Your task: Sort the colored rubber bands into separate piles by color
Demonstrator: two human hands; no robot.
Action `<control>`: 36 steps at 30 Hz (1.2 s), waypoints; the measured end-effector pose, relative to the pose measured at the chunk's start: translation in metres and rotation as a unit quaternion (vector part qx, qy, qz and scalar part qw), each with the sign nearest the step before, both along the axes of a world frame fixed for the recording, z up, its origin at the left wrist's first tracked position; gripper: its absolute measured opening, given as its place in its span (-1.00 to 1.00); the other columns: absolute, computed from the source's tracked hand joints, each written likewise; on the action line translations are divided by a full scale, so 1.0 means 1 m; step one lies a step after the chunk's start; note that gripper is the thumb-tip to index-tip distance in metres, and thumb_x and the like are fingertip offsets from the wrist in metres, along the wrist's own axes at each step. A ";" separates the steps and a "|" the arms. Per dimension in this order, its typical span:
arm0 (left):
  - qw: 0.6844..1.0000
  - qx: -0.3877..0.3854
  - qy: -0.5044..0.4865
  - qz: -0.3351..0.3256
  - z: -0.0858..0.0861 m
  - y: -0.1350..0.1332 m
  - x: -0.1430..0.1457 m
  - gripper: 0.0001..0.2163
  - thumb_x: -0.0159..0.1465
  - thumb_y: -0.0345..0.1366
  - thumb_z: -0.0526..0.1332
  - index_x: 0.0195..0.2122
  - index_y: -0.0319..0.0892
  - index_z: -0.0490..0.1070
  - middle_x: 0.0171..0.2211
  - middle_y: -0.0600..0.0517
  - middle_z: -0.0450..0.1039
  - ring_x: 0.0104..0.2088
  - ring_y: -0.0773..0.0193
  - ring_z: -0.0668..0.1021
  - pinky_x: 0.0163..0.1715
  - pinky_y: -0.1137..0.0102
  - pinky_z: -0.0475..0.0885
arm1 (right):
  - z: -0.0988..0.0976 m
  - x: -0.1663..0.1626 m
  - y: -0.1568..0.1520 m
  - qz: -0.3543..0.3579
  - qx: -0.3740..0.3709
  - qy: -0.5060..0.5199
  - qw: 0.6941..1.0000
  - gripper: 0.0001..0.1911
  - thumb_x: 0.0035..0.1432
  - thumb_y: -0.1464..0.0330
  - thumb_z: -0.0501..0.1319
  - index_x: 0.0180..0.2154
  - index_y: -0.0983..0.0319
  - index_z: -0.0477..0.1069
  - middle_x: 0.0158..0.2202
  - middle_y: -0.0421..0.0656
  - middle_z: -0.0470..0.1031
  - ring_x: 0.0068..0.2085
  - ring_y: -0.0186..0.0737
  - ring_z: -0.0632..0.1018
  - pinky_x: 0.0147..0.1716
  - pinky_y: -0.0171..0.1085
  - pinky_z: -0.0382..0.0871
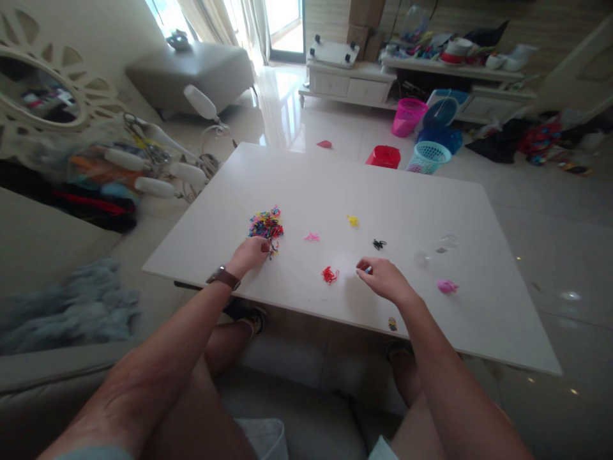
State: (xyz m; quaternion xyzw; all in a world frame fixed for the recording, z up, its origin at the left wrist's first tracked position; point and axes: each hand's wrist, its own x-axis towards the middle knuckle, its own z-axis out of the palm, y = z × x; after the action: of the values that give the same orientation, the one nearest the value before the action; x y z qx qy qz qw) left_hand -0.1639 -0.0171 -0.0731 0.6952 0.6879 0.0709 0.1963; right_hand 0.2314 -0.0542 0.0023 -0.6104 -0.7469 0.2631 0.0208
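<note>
A mixed pile of small coloured bands (pixel 266 225) lies on the white table (pixel 297 172). My left hand (pixel 249 254), with a brown watch on the wrist, rests at the pile's near edge, fingers curled on the bands. My right hand (pixel 382 278) is pinched on a tiny piece I cannot make out, just right of a small red heap (pixel 329 275). Separate small heaps lie apart: pink (pixel 311 237), yellow (pixel 353 221), black (pixel 378 243) and a larger pink clump (pixel 447 286).
Two clear little lids or cups (pixel 449 241) sit right of the black heap. A small coloured piece (pixel 393 323) lies near the table's front edge. Baskets (pixel 428 156) and a red box (pixel 384 156) stand on the floor beyond the table. My knees are under the near edge.
</note>
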 end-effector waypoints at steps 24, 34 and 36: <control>0.996 0.000 -0.031 0.085 0.031 0.008 0.002 -0.89 0.07 -0.44 0.28 -0.37 -0.16 0.56 -0.38 0.00 0.60 -0.34 0.23 0.57 -0.38 0.42 0.33 | -0.002 0.002 -0.004 0.014 -0.012 0.006 1.000 -0.81 0.28 0.27 0.19 -0.21 0.15 0.56 -0.18 -0.14 0.67 -0.21 -0.20 0.62 -0.23 -0.31 0.38; 0.996 0.001 -0.054 0.076 0.011 0.001 0.025 -0.88 0.15 -0.32 0.33 -0.29 -0.17 0.61 -0.34 -0.03 0.63 -0.33 0.22 0.59 -0.31 0.41 0.38 | -0.003 -0.002 -0.006 0.026 -0.018 0.009 0.999 -0.82 0.28 0.27 0.20 -0.19 0.14 0.57 -0.18 -0.13 0.67 -0.19 -0.17 0.64 -0.21 -0.30 0.41; 0.996 0.013 -0.049 0.080 0.007 -0.001 0.028 -0.90 0.15 -0.34 0.31 -0.32 -0.16 0.60 -0.34 -0.03 0.63 -0.32 0.21 0.60 -0.29 0.40 0.39 | -0.004 -0.002 -0.006 0.027 -0.018 0.011 0.999 -0.82 0.28 0.27 0.20 -0.20 0.14 0.57 -0.18 -0.14 0.67 -0.19 -0.18 0.64 -0.21 -0.30 0.42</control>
State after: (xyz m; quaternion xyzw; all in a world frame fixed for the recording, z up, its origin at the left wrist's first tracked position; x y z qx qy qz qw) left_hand -0.1363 -0.0178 -0.0660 0.6363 0.7298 0.1292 0.2141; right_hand 0.2296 -0.0607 -0.0020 -0.5876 -0.7577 0.2837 0.0112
